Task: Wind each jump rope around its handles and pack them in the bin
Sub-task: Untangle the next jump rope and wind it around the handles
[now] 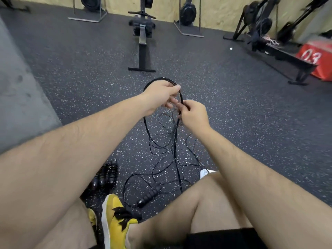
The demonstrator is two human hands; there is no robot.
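2 hands [161, 96] pinch rope [146, 126]; box [312, 56] reads "03"

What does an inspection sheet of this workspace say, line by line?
Surface: speckled rubber floor.
Job's things: tangled jump ropes; loose handle on the floor; bundled handles beside the yellow shoe; no bin in view.
Clutter: white scrap.
Hands: left hand grips a rope loop; right hand pinches the rope.
Cables: nothing seen apart from the ropes.
Surroundings: rowing machine, red box, plywood wall.
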